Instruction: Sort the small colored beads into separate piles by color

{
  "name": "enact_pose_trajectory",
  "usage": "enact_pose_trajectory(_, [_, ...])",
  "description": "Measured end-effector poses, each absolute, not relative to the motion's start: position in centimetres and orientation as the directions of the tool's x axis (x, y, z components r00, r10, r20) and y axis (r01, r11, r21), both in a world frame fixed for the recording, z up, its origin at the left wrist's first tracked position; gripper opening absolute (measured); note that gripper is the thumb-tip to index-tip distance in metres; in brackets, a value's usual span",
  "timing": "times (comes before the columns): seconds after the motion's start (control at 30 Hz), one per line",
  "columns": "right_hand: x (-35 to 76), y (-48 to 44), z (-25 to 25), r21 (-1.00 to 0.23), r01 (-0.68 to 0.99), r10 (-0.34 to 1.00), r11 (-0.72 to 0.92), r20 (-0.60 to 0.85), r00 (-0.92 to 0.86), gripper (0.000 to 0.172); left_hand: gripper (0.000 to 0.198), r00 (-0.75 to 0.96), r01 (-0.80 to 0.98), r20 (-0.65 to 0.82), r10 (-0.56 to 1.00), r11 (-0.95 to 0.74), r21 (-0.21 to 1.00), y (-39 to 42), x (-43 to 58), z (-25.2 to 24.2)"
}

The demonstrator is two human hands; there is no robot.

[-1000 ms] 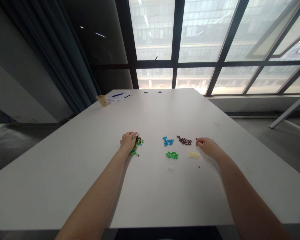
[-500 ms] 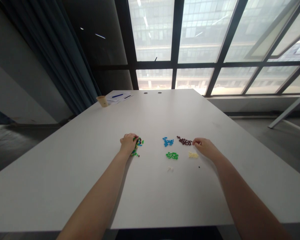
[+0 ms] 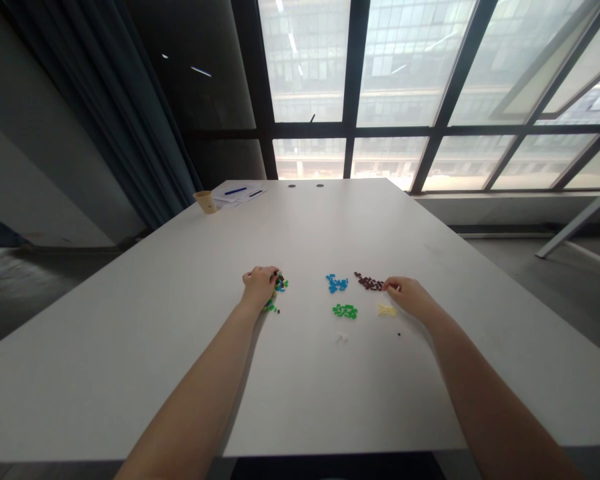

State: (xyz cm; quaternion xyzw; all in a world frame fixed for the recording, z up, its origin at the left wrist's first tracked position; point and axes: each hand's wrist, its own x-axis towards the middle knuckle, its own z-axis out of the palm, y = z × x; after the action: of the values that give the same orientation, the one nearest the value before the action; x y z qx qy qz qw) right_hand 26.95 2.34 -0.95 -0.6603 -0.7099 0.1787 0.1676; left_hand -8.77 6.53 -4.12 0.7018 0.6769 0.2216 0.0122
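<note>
Along the left of the room a dark blue curtain (image 3: 87,113) hung, and the white desk (image 3: 130,353) ran away from me toward a tall window wall. Near the desk's far left corner stood a tan paper cup (image 3: 205,202), just beside some papers (image 3: 240,196) with a blue pen (image 3: 235,191) lying on them.

My left hand (image 3: 259,288) was curled, fingers down, over a mixed heap of small plastic pieces (image 3: 280,285) in green, blue and dark red, with more of the heap showing under my palm. I couldn't tell whether my fingers had hold of any pieces or were only touching them.

To the right, the pieces lay sorted by colour in separate small groups. The white pieces (image 3: 341,338) sat nearest me, with the blue pieces (image 3: 337,283) farther off and the green pieces (image 3: 345,311) between them and a little to the right. Farther right were the dark red pieces (image 3: 369,282) and, nearer me, the pale yellow pieces (image 3: 387,310).

My right hand (image 3: 410,297) was resting with its fingertips (image 3: 387,286) drawn together at the right end of the dark red group, though I couldn't tell whether they gripped anything. A single dark piece (image 3: 399,334) lay apart, near my right wrist.
</note>
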Motion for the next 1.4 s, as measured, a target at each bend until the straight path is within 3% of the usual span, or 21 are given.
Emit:
enact_pose_trajectory(0.07, [27.0,2.4,-1.0,-0.481,0.874,0.997,0.070,0.013,-0.073,0.026,0.023,-0.050,0.899,0.317,0.947,-0.095,0.427,6.4,-8.6,-3.9])
enact_pose_trajectory(0.13, [26.9,2.4,-1.1,-0.485,0.871,0.997,0.072,0.026,-0.068,0.025,0.023,-0.085,0.768,0.317,0.945,-0.141,0.624,6.3,-8.2,-3.6])
enact_pose_trajectory(0.2, [26.9,2.3,-1.1,-0.489,0.869,0.997,0.071,0.035,-0.063,0.025,0.024,-0.093,0.495,0.245,0.965,-0.168,0.853,6.0,-7.3,-3.0])
enact_pose_trajectory(0.27, [26.7,2.3,-1.1,-0.495,0.865,0.997,0.078,0.040,-0.067,0.025,0.029,-0.034,0.137,0.079,0.996,-0.074,0.988,5.4,-6.1,-2.2])
enact_pose_trajectory(0.37, [26.4,2.2,-1.2,-0.502,0.859,0.995,0.097,0.049,-0.084,0.025,0.033,0.205,-0.265,-0.088,0.975,0.142,0.954,3.9,-3.9,-0.9])
enact_pose_trajectory(0.47, [26.3,2.3,-1.3,-0.505,0.857,0.995,0.103,0.060,-0.084,0.025,0.029,0.419,-0.441,-0.119,0.900,0.316,0.840,2.1,-1.9,0.2])
enact_pose_trajectory(0.57, [26.2,2.3,-1.4,-0.505,0.856,0.994,0.112,0.071,-0.088,0.026,0.027,0.545,-0.471,-0.127,0.829,0.428,0.771,0.8,-0.8,0.6])
enact_pose_trajectory(0.7, [26.0,2.4,-1.5,-0.518,0.840,0.986,0.160,0.123,-0.112,0.025,0.026,0.587,-0.460,-0.128,0.800,0.459,0.760,0.4,-0.3,0.5])
enact_pose_trajectory(0.97, [23.6,1.4,-0.9,-0.583,0.681,0.874,0.443,0.451,-0.183,0.022,0.028,0.592,-0.398,-0.153,0.791,0.453,0.798,0.3,0.0,0.3])
enact_pose_trajectory(1.1, [21.6,0.3,-0.4,-0.547,0.602,0.784,0.581,0.576,-0.233,0.017,0.031,0.556,-0.309,-0.223,0.801,0.448,0.839,0.2,0.5,-0.3])
enact_pose_trajectory(1.4, [19.1,-1.0,-0.9,-0.460,0.548,0.702,0.699,0.589,-0.400,0.010,0.032,0.509,-0.213,-0.259,0.821,0.412,0.886,0.0,1.1,-1.6])
